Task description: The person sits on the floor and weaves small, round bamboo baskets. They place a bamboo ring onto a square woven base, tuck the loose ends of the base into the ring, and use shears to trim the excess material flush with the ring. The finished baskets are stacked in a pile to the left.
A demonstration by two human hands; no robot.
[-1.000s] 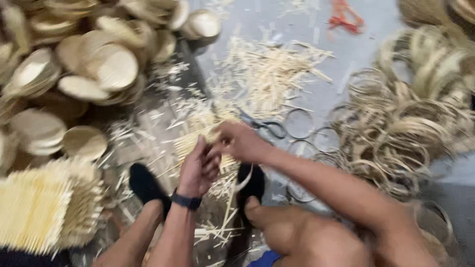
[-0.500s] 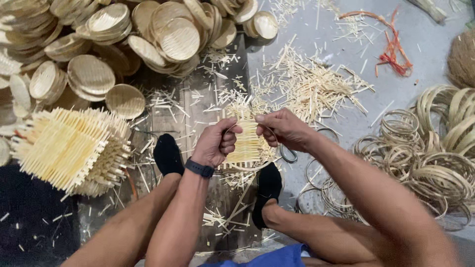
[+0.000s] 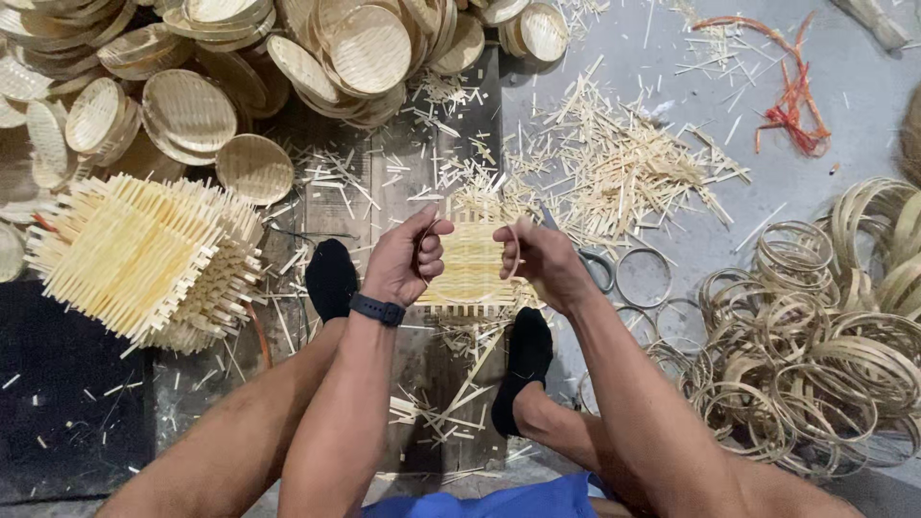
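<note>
We hold a small square mat (image 3: 472, 264) of woven pale bamboo strips between both hands, up in front of us and above our two black-socked feet (image 3: 331, 278). Our left hand (image 3: 408, 259) is curled closed on the mat's left edge, thumb up along the side, with a black band (image 3: 376, 309) on the wrist. Our right hand (image 3: 537, 257) is closed on the right edge, and a thin bamboo hoop (image 3: 516, 251) curves over its fingers. The mat's loose strip ends stick out at top and bottom.

Just behind the right hand a pair of scissors (image 3: 587, 264) lies on the floor, partly hidden. Short cut bamboo splints (image 3: 614, 163) lie scattered in a heap beyond the mat, and more litter the dark wooden boards (image 3: 403, 182) under our feet.

To the left stands a stack of square woven mats (image 3: 144, 259), their ends bristling outward. Above it, along the top, is a heap of round, shallow woven trays (image 3: 192, 105), ribbed and straw-coloured, lying tilted over one another; nothing shows inside them.

On the right is a tangled pile of thin bamboo rings (image 3: 815, 355), some wide and flat, a few lying loose near the scissors. A scrap of red-orange string (image 3: 791, 105) lies at the upper right.

The floor (image 3: 844, 144) on that side is bare grey concrete; at lower left it is dark.
</note>
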